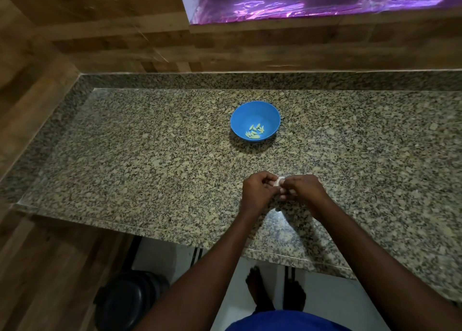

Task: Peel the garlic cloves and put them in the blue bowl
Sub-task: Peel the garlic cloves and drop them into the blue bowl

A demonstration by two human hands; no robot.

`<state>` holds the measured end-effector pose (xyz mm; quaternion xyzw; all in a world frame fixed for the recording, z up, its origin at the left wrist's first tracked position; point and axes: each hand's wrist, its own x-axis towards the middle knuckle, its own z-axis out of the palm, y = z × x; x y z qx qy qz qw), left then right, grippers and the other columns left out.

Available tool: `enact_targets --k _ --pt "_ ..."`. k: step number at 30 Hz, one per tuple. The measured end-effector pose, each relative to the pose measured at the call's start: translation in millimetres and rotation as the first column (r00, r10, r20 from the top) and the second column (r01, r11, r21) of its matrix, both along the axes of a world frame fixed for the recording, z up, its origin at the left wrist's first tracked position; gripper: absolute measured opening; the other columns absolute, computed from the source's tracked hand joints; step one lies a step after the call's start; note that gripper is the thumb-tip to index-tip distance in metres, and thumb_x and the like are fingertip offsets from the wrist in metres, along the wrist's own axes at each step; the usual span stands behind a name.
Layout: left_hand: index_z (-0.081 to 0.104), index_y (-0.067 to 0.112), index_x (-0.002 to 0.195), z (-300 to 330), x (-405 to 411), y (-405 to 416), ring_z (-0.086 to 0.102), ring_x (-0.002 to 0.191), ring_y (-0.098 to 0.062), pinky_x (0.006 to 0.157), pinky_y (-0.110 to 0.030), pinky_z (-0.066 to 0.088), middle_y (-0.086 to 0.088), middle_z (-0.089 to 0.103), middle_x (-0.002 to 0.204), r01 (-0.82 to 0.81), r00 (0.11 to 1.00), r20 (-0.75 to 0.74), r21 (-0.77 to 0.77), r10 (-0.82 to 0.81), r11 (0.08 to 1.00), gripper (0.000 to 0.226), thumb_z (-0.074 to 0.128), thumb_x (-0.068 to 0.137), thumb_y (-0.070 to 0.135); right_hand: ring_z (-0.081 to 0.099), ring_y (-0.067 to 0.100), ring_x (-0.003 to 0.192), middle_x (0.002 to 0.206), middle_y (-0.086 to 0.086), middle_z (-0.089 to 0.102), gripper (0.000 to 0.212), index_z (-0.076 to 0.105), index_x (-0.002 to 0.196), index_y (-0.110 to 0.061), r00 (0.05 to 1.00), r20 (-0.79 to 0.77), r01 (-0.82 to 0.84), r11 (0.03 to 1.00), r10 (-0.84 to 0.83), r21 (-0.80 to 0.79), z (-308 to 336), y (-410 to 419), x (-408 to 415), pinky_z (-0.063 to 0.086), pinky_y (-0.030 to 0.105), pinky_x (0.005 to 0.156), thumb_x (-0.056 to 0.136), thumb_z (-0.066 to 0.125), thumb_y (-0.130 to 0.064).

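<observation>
Both hands (280, 189) on garlic clove (280, 181)

Dim overall; a glare patch is seen on the granite countertop (277, 218), and edges are bent by wide-angle distortion.

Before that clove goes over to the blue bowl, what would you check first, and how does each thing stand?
1. Garlic clove held: ok, both the left hand and right hand pinch it.
2. Skin fully off: cannot tell, fingers cover most of it.
3. Blue bowl upright and open: ok.
4. Room in the bowl: ok, only a few peeled cloves lie at the bottom.
5. Path over the granite counter to the bowl free: ok.
</observation>
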<state>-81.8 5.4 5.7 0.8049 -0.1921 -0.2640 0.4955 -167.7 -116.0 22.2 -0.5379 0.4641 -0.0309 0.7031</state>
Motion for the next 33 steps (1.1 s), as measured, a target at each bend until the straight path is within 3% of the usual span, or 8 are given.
enact_targets --k 4,9,20,23,25,27,30,33 --pt "0.076 0.007 0.096 0 1 0 0.062 0.064 -0.003 0.064 -0.017 0.054 -0.004 0.073 0.08 0.022 1.0 0.015 0.005 -0.022 1.0 0.024 0.086 0.074 0.006 0.069 0.026 0.06 0.076 0.025 0.071 0.006 0.07 0.083 0.013 0.999 -0.036 0.004 1.0 -0.005 -0.027 3 -1 3 0.06 0.033 0.058 0.081 0.066 0.01" --pt "0.078 0.008 0.101 0 3 1 0.069 0.074 -0.009 0.071 -0.022 0.059 -0.008 0.076 0.085 0.04 0.999 0.014 -0.01 -0.04 0.999 0.024 0.079 0.078 0.002 0.068 0.032 0.063 0.082 0.03 0.072 0.014 0.07 0.084 0.014 0.996 -0.088 -0.002 1.0 0.0 -0.022 3 -1 9 0.06 0.05 0.079 0.076 0.059 0.012" --pt "0.079 0.012 0.101 -5 7 2 0.068 0.07 0.0 0.066 -0.015 0.055 -0.004 0.076 0.087 0.03 0.998 -0.053 -0.034 -0.032 0.999 0.024 0.083 0.078 0.008 0.068 0.031 0.066 0.076 0.027 0.072 0.014 0.068 0.065 0.004 0.971 -0.22 0.072 0.992 -0.093 -0.104 -4 5 23 0.058 0.045 0.076 0.077 0.062 0.0" --pt "0.078 0.011 0.1 -7 9 4 0.068 0.066 -0.001 0.062 -0.018 0.056 -0.006 0.075 0.085 -0.014 0.987 -0.16 -0.052 0.005 0.999 0.022 0.082 0.079 0.006 0.06 0.027 0.053 0.067 0.024 0.065 0.01 0.065 0.082 0.014 0.977 -0.2 0.069 0.998 -0.069 -0.007 -5 6 22 0.057 0.04 0.065 0.081 0.057 0.008" --pt "0.079 0.012 0.099 -8 10 7 0.067 0.064 -0.003 0.059 -0.019 0.056 -0.006 0.074 0.083 -0.016 0.976 -0.218 -0.044 0.006 0.999 0.02 0.082 0.08 0.006 0.057 0.025 0.049 0.063 0.021 0.06 0.009 0.06 0.087 0.016 0.987 -0.157 0.053 0.995 -0.039 0.085 -7 5 20 0.058 0.046 0.071 0.084 0.053 0.012" --pt "0.079 0.014 0.099 -11 12 8 0.068 0.066 -0.005 0.06 -0.02 0.055 -0.006 0.074 0.084 0.015 0.978 -0.207 -0.029 -0.021 0.999 0.021 0.082 0.08 0.006 0.055 0.023 0.045 0.058 0.017 0.058 0.008 0.058 0.084 0.013 0.987 -0.158 0.033 0.99 -0.011 0.139 -10 4 19 0.055 0.05 0.074 0.083 0.05 0.013" --pt "0.078 0.012 0.101 -12 12 6 0.066 0.068 -0.004 0.063 -0.018 0.054 -0.006 0.073 0.082 0.076 0.983 -0.167 -0.037 -0.081 0.996 0.021 0.077 0.082 0.003 0.049 0.02 0.036 0.049 0.011 0.052 0.011 0.053 0.084 0.006 0.979 -0.202 0.04 0.978 0.003 0.205 -16 2 21 0.046 0.041 0.062 0.082 0.043 0.009" --pt "0.076 0.014 0.106 -11 12 2 0.064 0.068 -0.003 0.064 -0.017 0.052 -0.004 0.071 0.08 0.105 0.986 -0.125 -0.011 -0.106 0.994 0.023 0.073 0.085 0.004 0.052 0.022 0.036 0.055 0.015 0.055 0.011 0.053 0.088 0.007 0.977 -0.212 0.074 0.975 -0.029 0.209 -17 0 24 0.053 0.045 0.07 0.084 0.043 0.01"
